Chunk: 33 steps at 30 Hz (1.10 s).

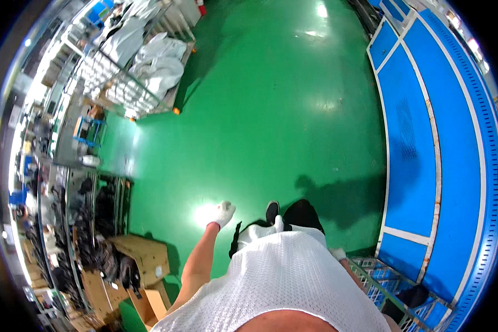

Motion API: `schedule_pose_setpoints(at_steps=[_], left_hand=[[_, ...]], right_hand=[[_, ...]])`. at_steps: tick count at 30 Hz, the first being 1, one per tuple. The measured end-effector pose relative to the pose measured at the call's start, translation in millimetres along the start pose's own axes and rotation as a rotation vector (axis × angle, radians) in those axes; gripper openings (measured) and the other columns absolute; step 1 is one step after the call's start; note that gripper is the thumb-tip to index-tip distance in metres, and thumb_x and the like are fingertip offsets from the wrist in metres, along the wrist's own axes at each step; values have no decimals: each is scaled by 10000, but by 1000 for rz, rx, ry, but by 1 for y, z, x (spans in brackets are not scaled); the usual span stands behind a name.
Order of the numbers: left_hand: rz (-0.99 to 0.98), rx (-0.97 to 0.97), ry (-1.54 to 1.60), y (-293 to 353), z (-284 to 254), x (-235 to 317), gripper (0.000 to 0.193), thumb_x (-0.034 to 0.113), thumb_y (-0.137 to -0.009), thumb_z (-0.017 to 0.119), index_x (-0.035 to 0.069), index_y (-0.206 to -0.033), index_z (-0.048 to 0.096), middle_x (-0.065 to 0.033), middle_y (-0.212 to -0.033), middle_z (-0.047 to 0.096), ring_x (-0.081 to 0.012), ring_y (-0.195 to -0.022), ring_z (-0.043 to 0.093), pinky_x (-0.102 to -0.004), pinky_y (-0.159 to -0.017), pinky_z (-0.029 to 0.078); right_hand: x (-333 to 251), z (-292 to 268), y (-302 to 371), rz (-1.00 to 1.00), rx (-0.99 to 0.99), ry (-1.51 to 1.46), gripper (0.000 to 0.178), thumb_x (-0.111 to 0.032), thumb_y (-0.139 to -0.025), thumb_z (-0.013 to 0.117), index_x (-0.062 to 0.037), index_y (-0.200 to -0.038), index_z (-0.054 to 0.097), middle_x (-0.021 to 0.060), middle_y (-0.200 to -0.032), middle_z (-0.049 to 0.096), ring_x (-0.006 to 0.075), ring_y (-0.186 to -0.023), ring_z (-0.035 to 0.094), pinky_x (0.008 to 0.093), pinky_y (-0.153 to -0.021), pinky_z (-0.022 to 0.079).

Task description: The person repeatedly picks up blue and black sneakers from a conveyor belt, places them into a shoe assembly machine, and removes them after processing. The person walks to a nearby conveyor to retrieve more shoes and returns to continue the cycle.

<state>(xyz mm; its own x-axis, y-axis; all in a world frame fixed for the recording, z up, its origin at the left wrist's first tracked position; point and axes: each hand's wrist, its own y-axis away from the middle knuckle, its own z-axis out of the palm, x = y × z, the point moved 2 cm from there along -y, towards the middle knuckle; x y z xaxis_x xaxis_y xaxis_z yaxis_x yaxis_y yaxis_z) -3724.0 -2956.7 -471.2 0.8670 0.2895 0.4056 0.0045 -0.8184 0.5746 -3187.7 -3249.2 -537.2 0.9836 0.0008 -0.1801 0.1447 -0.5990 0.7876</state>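
My left hand [223, 213] hangs out over the green floor in a white glove. Its fingers look curled in, and no object shows in them. Close to my right side, my right hand [338, 254] is also in a white glove and partly covered by my white shirt. It is beside the corner of a wire cart [373, 279]; whether it touches the cart I cannot tell. A dark item [413, 296] lies on that cart.
Blue machine panels [409, 122] line the right. A wheeled mesh cart [133, 83] with white sacks [159, 62] stands far left. Shelves of dark goods [80, 205] and cardboard boxes [145, 254] flank my left. Green floor [249, 110] stretches ahead.
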Motion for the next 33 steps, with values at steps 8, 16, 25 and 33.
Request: schedule_pose_setpoints(at_steps=[8, 16, 25, 33], left_hand=[[131, 62, -67, -272, -152, 279, 546, 498, -942, 555, 123, -1339, 544, -199, -1274, 626, -386, -1166, 616, -467, -1009, 483], [178, -387, -185, -399, -133, 360, 439, 364, -936, 594, 98, -1285, 579, -203, -1304, 565, -397, -1165, 580, -454, -977, 513], [-407, -257, 788, -569, -91, 417, 361, 360, -943, 545, 58, -1036, 721, -132, -920, 732, -277, -882, 693, -418, -800, 536], [-87, -246, -63, -825, -285, 708, 542, 479, -925, 543, 95, -1305, 571, -218, -1276, 593, -394, -1146, 629, -486, -993, 486]], right_hand=[[53, -142, -101, 329, 12, -509, 239, -307, -880, 649, -115, -1004, 721, 123, -1094, 730, 340, -952, 694, 480, -788, 547], [240, -524, -314, 326, 308, -775, 228, -299, -871, 674, -88, -954, 696, 94, -907, 696, 249, -723, 663, 418, -623, 544], [379, -936, -488, 286, 765, -1426, 467, -222, -906, 708, -10, -1301, 577, 113, -1078, 686, 197, -788, 684, 347, -672, 585], [442, -911, -573, 673, 338, -1663, 241, -245, -886, 655, -59, -1036, 684, 135, -846, 690, 284, -802, 694, 465, -688, 563]])
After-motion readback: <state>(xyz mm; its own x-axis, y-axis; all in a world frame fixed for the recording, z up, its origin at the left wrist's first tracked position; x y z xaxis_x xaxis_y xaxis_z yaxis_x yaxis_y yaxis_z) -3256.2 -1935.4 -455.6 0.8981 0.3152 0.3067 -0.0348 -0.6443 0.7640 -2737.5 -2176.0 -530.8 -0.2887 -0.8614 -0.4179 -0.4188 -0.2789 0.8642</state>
